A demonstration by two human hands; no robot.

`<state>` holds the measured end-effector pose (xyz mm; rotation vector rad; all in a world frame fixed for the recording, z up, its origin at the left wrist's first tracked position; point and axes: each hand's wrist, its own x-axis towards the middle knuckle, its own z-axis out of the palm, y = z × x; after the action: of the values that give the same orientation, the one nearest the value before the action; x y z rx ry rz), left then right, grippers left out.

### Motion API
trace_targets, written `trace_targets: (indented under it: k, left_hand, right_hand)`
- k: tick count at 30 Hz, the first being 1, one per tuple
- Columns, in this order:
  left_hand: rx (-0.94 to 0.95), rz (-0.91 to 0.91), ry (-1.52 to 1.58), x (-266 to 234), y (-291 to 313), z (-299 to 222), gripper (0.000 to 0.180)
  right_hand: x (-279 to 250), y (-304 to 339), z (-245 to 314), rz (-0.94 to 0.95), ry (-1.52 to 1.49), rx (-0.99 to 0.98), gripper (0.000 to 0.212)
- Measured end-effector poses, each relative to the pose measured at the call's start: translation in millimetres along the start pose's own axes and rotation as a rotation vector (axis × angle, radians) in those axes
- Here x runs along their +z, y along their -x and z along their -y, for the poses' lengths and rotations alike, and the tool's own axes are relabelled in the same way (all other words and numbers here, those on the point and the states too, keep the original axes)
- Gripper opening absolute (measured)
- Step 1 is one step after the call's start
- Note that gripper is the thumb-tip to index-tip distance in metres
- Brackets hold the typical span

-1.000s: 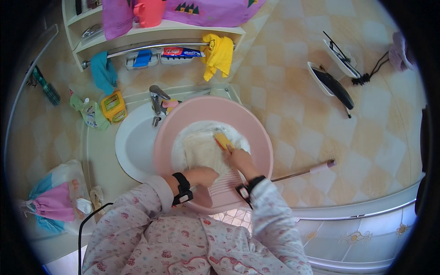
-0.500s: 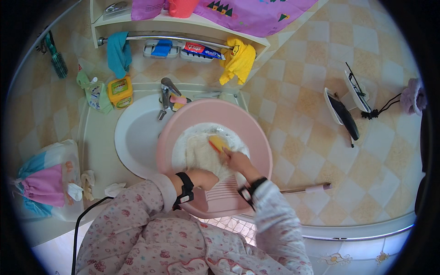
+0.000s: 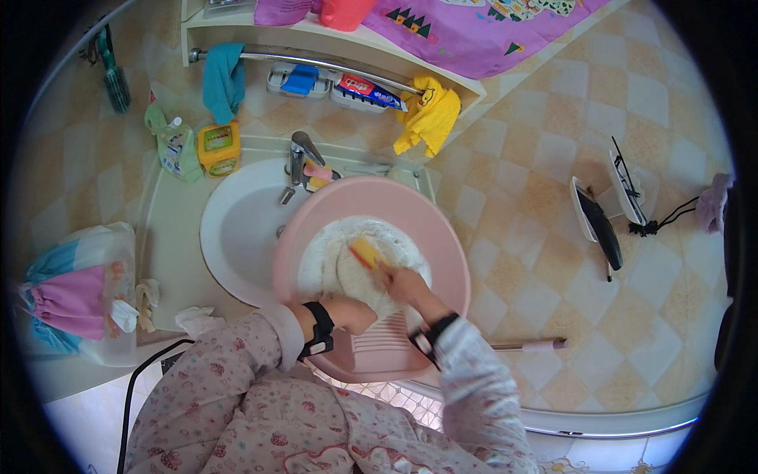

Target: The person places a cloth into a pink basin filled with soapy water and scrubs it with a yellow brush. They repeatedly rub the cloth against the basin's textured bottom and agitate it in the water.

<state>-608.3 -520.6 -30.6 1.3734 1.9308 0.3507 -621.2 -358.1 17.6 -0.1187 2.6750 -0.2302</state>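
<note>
A pink basin [image 3: 444, 237] holds white suds and a wet cream-coloured cloth [image 3: 344, 272], its near end lying over the ridged washboard [image 3: 387, 340] moulded into the basin. In my right hand [image 3: 405, 286] is a yellow scrubbing brush [image 3: 364, 251] with reddish bristles along its edge, laid against the cloth. My left hand [image 3: 352, 314] is closed at the cloth's near edge, gripping it beside the washboard; its fingertips are hidden. Black straps circle both wrists.
The basin sits partly over a white sink [image 3: 237, 229] with a chrome tap [image 3: 298, 158]. A yellow box [image 3: 219, 148] and a green pouch [image 3: 177, 150] stand behind. A tissue bag [image 3: 79, 296] lies left. Above, a towel bar [image 3: 316, 59] carries a yellow towel [image 3: 430, 114].
My right hand has shifted the brush a little to the left over the cloth. My left hand keeps its place at the cloth; the whole view has tilted slightly.
</note>
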Motion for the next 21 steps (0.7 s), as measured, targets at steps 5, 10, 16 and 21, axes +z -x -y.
trace_targets:
  k: [5, 10, 16, 21]
  left_hand:
    - [-0.019, 0.003, 0.052, -1.3, 0.0, -0.5, 0.025]
    - [-0.009, -0.030, 0.059, 1.5, -1.2, 0.7, 0.024]
    - [-0.026, 0.003, 0.049, 0.2, -0.5, -1.7, 0.024]
    - [-0.022, 0.056, 0.039, -6.3, 1.5, -3.5, 0.028]
  right_hand:
    - [13.8, 81.8, -4.6, 0.080, 0.067, -0.053, 0.050]
    - [25.4, -33.4, 6.1, -0.087, 0.140, 0.014, 0.045]
    - [-8.7, 36.3, -6.2, 0.067, -0.017, 0.007, 0.044]
    - [17.5, 84.4, -15.7, 0.131, -0.011, 0.131, 0.048]
